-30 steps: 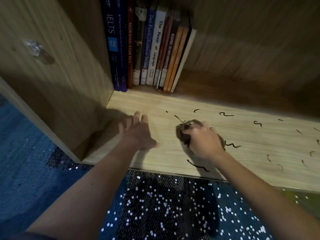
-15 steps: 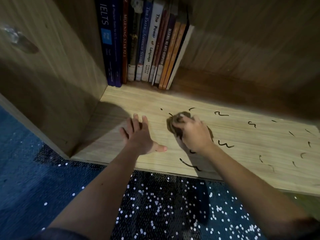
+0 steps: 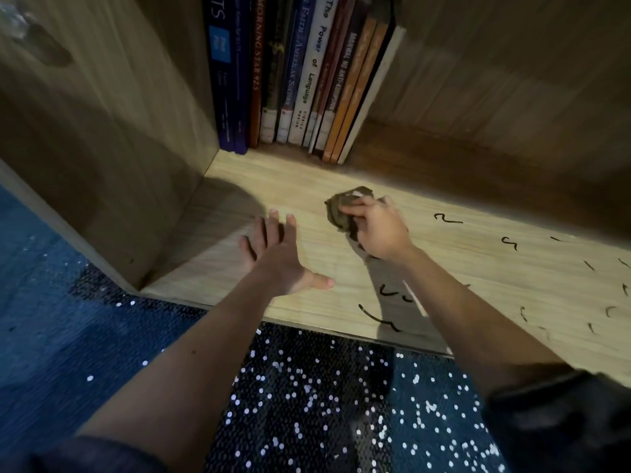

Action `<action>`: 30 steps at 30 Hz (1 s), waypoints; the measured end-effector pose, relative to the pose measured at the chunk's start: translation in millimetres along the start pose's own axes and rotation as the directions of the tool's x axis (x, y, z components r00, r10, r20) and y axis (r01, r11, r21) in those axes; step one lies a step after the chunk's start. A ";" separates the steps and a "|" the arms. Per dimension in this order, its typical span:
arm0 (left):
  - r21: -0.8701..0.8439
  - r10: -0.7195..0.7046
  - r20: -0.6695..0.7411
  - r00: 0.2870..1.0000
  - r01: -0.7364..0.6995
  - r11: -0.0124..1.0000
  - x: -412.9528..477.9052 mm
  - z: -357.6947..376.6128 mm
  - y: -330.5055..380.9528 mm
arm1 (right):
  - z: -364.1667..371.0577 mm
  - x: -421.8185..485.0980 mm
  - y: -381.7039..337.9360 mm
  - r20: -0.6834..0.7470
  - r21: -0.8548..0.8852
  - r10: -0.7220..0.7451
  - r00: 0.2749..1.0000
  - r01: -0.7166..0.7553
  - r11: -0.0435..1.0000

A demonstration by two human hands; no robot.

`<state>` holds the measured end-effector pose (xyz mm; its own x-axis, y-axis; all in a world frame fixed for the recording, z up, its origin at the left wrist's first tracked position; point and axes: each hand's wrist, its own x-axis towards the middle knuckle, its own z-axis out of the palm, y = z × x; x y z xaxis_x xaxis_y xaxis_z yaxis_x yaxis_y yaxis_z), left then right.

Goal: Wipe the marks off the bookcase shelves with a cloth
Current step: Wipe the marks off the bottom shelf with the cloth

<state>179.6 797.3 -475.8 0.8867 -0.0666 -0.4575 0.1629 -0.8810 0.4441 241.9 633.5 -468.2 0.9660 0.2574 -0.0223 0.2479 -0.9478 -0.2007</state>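
While the right hand (image 3: 379, 230), fingers curled round the crumpled dark-brown cloth (image 3: 341, 211), has pushed it deeper along the pale wooden shelf (image 3: 273, 180), squiggles there have vanished; black pen marks (image 3: 447, 219) remain rightward and in front. The left hand (image 3: 276, 257) lies flat, fingers spread. Book spines (image 3: 316, 63) read "The Power of Language", "Morning Star 925".

My right hand (image 3: 379, 230) covers most of the cloth (image 3: 338, 213); I see only its crumpled left end. The top edge cuts off the books (image 3: 307, 80), and the print low on their spines is too small for me to read. The shelf (image 3: 512, 285) runs off the right edge with some marks (image 3: 447, 219). I cannot tell whether my left hand (image 3: 273, 261) touches it.
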 end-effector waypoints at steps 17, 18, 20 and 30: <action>-0.003 -0.001 -0.015 1.000 0.001 1.000 2.6 2.4 -1.3 | 10.6 -16.8 -32.4 -0.026 -0.143 -0.149 0.988 0.144 0.979; 0.004 0.000 -0.011 1.000 0.000 1.000 3.2 1.8 -0.6 | 8.2 -22.9 -22.5 -0.019 -0.166 -0.190 0.982 0.185 0.969; 0.011 -0.002 -0.001 1.000 0.002 1.000 2.8 1.4 -0.3 | -1.9 -8.0 -6.3 0.017 -0.180 -0.134 0.991 0.134 0.974; -0.011 -0.009 -0.011 1.000 0.009 1.000 4.0 2.9 -0.4 | 14.7 -16.2 -24.7 -0.041 -0.140 -0.199 0.979 0.192 0.971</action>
<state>181.9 796.1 -480.0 0.8898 -0.0539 -0.4531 0.1754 -0.8762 0.4488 219.1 655.6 -477.2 0.8993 0.4334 0.0579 0.4366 -0.8975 -0.0627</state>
